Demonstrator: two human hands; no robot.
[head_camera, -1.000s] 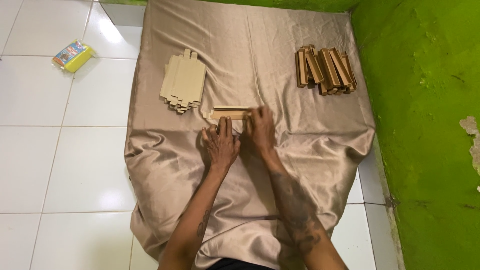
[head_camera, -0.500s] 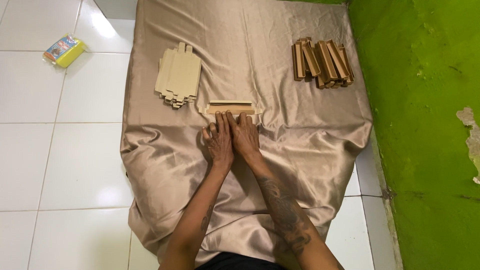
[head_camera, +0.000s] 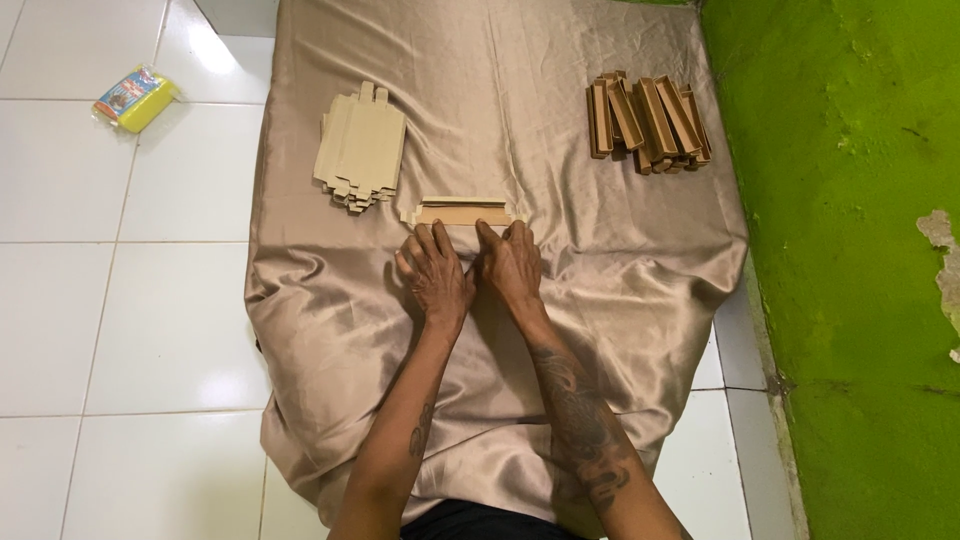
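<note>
Satin cloth (head_camera: 600, 330), tan and glossy, covers most of the white tiled floor (head_camera: 130, 330) beside a green wall (head_camera: 850, 250). On its far right lies a heap of folded brown cardboard boxes (head_camera: 648, 120), long and narrow; far left, a stack of flat cardboard blanks (head_camera: 362, 148) with tabs poking out. Off the cloth, at the upper left, sits a small yellow packet (head_camera: 136, 97).

Mid-cloth, just in front of both hands, lies one partly folded cardboard piece (head_camera: 462, 211), a slim strip with little end tabs. The left hand (head_camera: 436, 275) and right hand (head_camera: 511, 265) rest side by side, palms down, fingers spread flat and pressing the piece's near edge against the cloth; neither is closed around anything.

That piece looks light and thin, stiff along its length yet ready to crease at the scored lines (and the satin beneath is probably slippery). I'd judge it best held by its long edges, near the ends, with gentle pressure.
</note>
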